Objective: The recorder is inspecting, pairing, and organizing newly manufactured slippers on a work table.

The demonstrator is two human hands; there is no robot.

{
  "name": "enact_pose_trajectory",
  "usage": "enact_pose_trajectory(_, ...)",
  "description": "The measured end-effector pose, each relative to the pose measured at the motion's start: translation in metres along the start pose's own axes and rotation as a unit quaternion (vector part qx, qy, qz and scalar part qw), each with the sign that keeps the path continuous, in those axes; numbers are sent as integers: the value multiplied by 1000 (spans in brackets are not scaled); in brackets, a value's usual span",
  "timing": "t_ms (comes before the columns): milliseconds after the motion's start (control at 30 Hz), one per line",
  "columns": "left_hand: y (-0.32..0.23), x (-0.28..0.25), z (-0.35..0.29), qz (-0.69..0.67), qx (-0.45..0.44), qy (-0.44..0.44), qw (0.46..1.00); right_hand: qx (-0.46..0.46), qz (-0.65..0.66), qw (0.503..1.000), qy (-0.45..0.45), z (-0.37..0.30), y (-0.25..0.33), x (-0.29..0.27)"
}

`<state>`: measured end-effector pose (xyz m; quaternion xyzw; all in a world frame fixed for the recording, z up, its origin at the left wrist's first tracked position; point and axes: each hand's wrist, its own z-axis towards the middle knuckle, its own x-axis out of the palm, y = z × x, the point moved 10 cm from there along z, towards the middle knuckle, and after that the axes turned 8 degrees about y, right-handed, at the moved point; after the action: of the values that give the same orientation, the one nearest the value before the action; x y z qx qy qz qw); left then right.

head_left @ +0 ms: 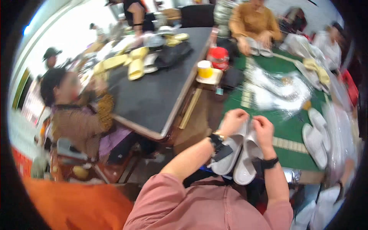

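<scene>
A pair of white slippers lies side by side in front of me at the near edge of the green tabletop: a left slipper (225, 160) and a right slipper (245, 168). My left hand (234, 122) is closed in a pinch over their far end. Close beside it, my right hand (263, 130) is pinched too, its fingertips a little apart from the left ones. A small dark bit shows between the fingertips, too small to make out. Another pair of white slippers (316, 145) lies to the right of my hands.
Clear plastic bags (281, 90) lie on the green table (234, 100) beyond my hands. Across it, a person (255, 23) handles grey-white slippers. To the left, a dark table (149, 103) bears yellow slippers (136, 69); a person (76, 115) sits beside it. A yellow-and-white cup (205, 69) stands between the tables.
</scene>
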<state>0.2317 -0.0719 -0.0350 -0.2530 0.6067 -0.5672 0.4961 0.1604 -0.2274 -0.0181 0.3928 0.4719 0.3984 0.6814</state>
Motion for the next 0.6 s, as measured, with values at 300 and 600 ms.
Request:
enact_pose_trajectory(300,-8,-2,-5,-25,-32,5,999,-4,-54,998,-34,-2,22,-1)
enact_pose_trajectory(600,-8,-2,-6,-42,-32,0,999,-13,-74,996,-42,-3,19,-1)
